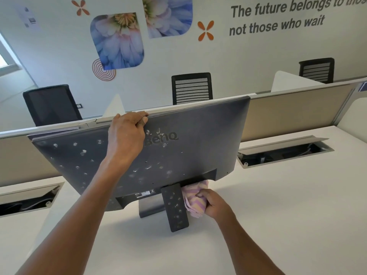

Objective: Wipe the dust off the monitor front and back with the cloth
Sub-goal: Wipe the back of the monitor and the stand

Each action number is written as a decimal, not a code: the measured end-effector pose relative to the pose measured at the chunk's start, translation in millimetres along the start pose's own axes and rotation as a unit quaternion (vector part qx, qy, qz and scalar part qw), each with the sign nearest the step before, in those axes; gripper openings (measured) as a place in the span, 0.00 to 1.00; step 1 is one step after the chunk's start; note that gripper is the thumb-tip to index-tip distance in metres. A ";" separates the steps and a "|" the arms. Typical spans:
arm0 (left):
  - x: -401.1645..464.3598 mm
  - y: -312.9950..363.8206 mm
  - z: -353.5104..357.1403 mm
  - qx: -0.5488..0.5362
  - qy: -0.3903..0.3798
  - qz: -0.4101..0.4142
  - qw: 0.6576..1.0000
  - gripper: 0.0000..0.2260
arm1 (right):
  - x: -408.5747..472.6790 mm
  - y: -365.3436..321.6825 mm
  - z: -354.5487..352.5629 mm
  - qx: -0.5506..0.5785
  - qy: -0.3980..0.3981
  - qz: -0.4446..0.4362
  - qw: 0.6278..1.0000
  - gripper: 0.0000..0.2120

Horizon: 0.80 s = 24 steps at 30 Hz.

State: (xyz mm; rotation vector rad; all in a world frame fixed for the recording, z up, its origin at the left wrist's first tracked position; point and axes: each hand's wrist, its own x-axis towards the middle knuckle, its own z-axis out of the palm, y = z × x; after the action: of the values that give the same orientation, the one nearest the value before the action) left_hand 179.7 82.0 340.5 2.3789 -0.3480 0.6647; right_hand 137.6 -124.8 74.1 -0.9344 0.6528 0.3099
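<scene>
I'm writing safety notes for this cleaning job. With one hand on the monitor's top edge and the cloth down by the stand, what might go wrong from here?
1. The left hand grips the top edge of the dark grey monitor; pulling could tip it on its narrow stand.
2. The right hand works the bunched pink-and-yellow cloth low beside the stand, so it may snag there.
3. Pale spots cover the back panel; wiping may smear them.
</scene>
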 end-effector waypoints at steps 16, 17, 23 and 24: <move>3.9 4.2 -20.5 -0.008 -0.105 -0.008 0.994 0.15 | -94.2 -0.2 -34.6 -0.070 -0.043 -0.107 0.991 0.22; 5.2 3.9 -24.2 -0.010 -0.124 -0.010 0.992 0.16 | -103.6 -4.8 -26.4 -0.098 -0.032 -0.131 0.986 0.20; 7.9 -7.5 -41.3 0.001 -0.142 -0.009 0.990 0.14 | -147.7 -35.9 28.1 -0.311 0.141 -0.312 0.887 0.15; 6.5 -9.8 -43.7 0.009 -0.135 -0.011 0.991 0.13 | -155.7 -40.9 36.1 -0.334 0.172 -0.344 0.861 0.16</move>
State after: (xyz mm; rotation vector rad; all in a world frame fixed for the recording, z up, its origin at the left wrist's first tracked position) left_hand 172.8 117.0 368.4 2.4909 -0.4318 0.3356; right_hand 52.8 -114.0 215.3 -1.8519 0.4874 -0.3117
